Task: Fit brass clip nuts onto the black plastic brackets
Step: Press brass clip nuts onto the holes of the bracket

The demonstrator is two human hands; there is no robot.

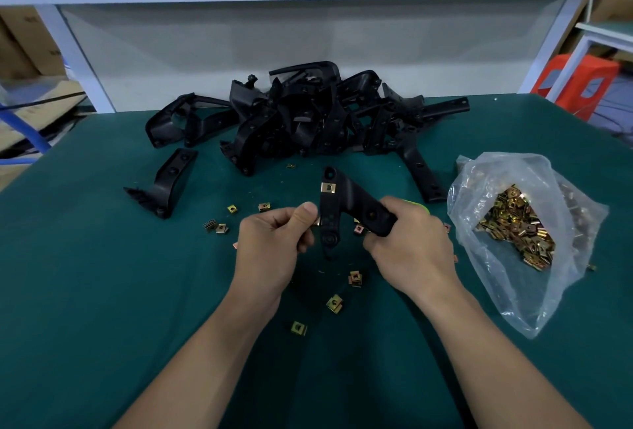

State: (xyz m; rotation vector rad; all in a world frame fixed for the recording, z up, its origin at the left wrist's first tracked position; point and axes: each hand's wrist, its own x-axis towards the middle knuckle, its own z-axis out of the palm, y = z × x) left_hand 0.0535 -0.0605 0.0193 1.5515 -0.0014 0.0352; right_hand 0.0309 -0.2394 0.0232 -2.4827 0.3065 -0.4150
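risk: the second clip nut (317,222), mostly hidden behind the left thumb, is meeting the side edge of the black plastic bracket (346,202). if it is going on askew, it is probably stopping short of its hole or springing off among the loose clip nuts (335,303) on the green mat (102,291). a bracket twisting in the grip is the likely cause. the fitted clip nut (328,187) near the upper end is looking seated.

pose: the left hand (274,243) is curling its fingers and pinching the second clip nut with the thumb against the bracket. the right hand (411,247) is wrapping closed around the bracket's right leg, holding it above the mat, in front of the bracket pile (301,113) and left of the bag of clip nuts (513,223).
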